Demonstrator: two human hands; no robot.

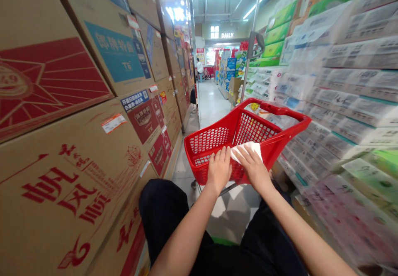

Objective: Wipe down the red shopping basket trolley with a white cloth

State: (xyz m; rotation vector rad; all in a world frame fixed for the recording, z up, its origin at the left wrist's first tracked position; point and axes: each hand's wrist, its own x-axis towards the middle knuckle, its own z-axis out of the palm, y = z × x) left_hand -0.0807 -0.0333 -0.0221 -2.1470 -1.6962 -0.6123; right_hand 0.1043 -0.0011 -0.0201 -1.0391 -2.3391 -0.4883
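The right hand (256, 170) lay open, fingers extended over one white cloth (257, 147) on the near rim of one red cart (273, 153); the left hand (219, 169), also open, rested just beside it. Flat, even pressure, left hand bracing, seemed best. Many stacked cartons (102, 176) stood left of both.

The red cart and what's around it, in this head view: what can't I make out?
All in the head view:
White cloth: partly covered by the right hand.
Red cart: part of its near side is behind the left hand.
Green thing: dark clothing hides all but a sliver.
Stacked packs at right: much print is blurred.
Large carton: cut off by the left edge.
Distant person: too small for detail.
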